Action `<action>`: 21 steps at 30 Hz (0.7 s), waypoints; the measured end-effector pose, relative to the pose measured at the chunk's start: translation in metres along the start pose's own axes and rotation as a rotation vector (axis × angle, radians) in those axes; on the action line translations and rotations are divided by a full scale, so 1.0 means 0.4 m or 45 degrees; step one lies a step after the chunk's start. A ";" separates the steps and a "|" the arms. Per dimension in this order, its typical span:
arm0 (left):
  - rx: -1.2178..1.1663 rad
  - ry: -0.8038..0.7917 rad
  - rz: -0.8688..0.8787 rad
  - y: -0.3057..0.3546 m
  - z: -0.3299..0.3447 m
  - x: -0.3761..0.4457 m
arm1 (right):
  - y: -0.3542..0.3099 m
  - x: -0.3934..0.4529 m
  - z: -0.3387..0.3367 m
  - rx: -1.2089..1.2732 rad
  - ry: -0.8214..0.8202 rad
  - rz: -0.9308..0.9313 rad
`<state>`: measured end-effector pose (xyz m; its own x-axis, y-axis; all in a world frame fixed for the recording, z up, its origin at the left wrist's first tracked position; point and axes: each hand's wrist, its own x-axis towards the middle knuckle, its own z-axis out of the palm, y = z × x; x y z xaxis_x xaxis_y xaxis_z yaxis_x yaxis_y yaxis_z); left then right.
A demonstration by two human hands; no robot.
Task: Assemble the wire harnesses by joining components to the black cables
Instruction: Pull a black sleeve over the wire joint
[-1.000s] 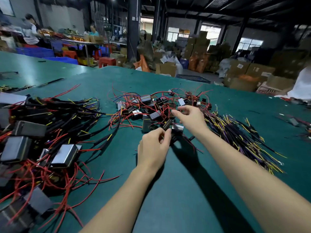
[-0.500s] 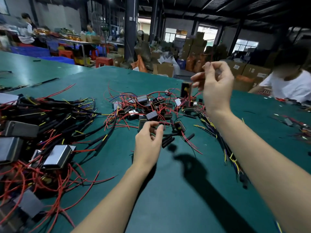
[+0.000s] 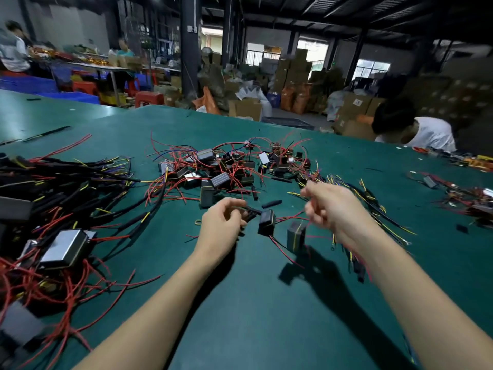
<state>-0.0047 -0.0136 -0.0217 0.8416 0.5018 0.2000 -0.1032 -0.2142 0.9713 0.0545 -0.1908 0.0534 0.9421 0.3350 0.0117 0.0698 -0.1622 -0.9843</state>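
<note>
Mid-task, I judge: joined harnesses (image 3: 61, 209) heap at frame left, loose components (image 3: 226, 169) remain upper centre, while left hand (image 3: 221, 228) fingers pinch a black cable (image 3: 250, 210) and the blurred right hand (image 3: 333, 206) fingers pinch thin wires.

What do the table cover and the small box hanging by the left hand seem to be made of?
Table cover: likely a rubber or vinyl mat, dark green, smooth, with a dull sheen near its far edge. Small box: probably moulded black plastic, matte, with crisp edges and red wires trailing from it. Motion blur leaves both uncertain.
</note>
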 end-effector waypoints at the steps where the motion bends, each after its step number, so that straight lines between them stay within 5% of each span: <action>1: 0.147 0.019 0.089 -0.006 -0.003 0.000 | 0.009 -0.001 -0.016 -0.188 -0.037 0.073; 3: 0.353 -0.042 0.246 -0.013 -0.004 -0.007 | 0.012 -0.006 -0.040 -0.362 -0.231 0.207; 6: 0.503 -0.169 0.371 -0.018 0.001 -0.018 | -0.001 -0.008 -0.063 -0.129 -0.486 0.289; 9: 0.501 -0.204 0.421 -0.014 -0.001 -0.024 | 0.005 -0.004 -0.060 -0.481 -0.410 0.248; 13: 0.403 -0.279 0.399 -0.003 -0.002 -0.028 | 0.030 -0.019 -0.020 -1.062 -0.571 0.459; 21: 0.342 -0.496 0.388 0.014 0.013 -0.050 | 0.047 -0.031 0.014 -0.884 -0.591 0.375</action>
<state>-0.0194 -0.0294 -0.0208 0.9337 0.0478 0.3547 -0.2767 -0.5321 0.8002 0.0425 -0.1927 0.0336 0.7359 0.5092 -0.4462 0.1707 -0.7773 -0.6055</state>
